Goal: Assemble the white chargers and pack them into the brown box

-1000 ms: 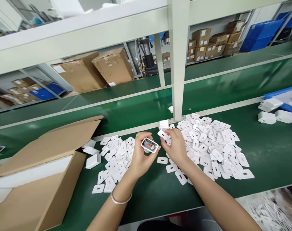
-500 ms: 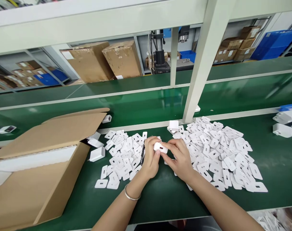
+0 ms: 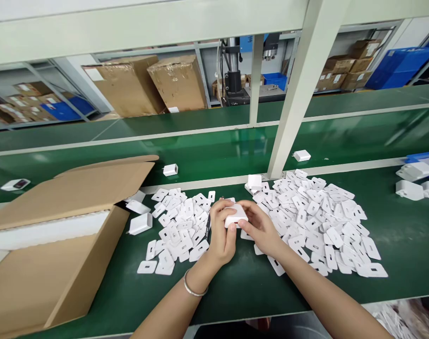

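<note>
We are holding a small white charger [image 3: 236, 215] between both hands, just above the green worktop [image 3: 235, 287], in the gap between two heaps of flat white covers. Our left hand [image 3: 222, 230] is wrapping around the left end of the charger, and its grip is pressed on the body with the thumb on top. Our right hand [image 3: 262, 229] is coming from the other side, and its fingers are pinching the right end, where they are pushing against the face of the charger. We judge that the step in hand is the pressing of a cover onto the open end of the charger, because the two hands are squeezing toward each other; the cover itself is hidden under the fingers, so we cannot tell if it is sitting fully in place. The bigger heap of covers [image 3: 320, 221] is lying just beside the right hand, and the smaller heap [image 3: 179, 226] is lying just beside the left hand. An open cardboard box [image 3: 59, 245] is standing at the left edge of the worktop, with a few white chargers [image 3: 141, 223] lying near its flap. Two more chargers [image 3: 170, 169] are lying on the green belt behind. For the next move we think that even pressure on all corners is needed, and then a look at the seam before the piece is put away.
</note>
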Tool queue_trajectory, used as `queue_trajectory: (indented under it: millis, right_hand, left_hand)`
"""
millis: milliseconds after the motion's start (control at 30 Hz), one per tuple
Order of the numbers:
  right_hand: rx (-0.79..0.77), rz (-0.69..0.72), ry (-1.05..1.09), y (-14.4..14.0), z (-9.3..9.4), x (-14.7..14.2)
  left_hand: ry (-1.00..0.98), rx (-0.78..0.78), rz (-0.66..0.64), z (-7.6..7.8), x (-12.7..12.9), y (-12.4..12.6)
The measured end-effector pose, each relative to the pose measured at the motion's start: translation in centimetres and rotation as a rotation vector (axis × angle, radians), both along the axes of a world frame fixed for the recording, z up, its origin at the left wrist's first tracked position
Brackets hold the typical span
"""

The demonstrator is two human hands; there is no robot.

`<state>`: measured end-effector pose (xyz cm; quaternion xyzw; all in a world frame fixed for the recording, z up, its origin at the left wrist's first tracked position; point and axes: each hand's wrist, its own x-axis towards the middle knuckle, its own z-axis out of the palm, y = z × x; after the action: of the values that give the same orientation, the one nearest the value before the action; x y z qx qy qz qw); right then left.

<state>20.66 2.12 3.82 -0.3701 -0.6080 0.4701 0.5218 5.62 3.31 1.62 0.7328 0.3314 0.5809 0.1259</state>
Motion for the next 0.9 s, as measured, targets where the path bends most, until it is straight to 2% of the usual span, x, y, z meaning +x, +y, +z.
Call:
queue_trajectory:
  millis: [133, 267, 433, 600, 900]
  right_hand:
    - [0.111, -0.111, -0.068, 0.5, 0.8, 1.3]
    - [0.157, -0.115, -0.132, 0.5, 1.3, 2.0]
    - [0.176, -0.134, -0.198, 0.4, 1.3, 2.1]
    - [0.205, -0.153, -0.206, 0.5, 1.5, 2.4]
    - [0.154, -0.16, -0.206, 0.5, 1.1, 1.7]
  left_hand:
    - [0.027, -0.115, 0.003, 0.2, -0.9, 0.5]
    - [-0.003, -0.136, -0.11, 0.2, -1.7, 1.4]
    - [0.003, -0.211, -0.189, 0.3, -1.9, 1.9]
    - [-0.006, -0.234, -0.207, 0.3, -1.8, 1.7]
    - [-0.201, -0.413, -0.202, -0.5, -1.2, 1.7]
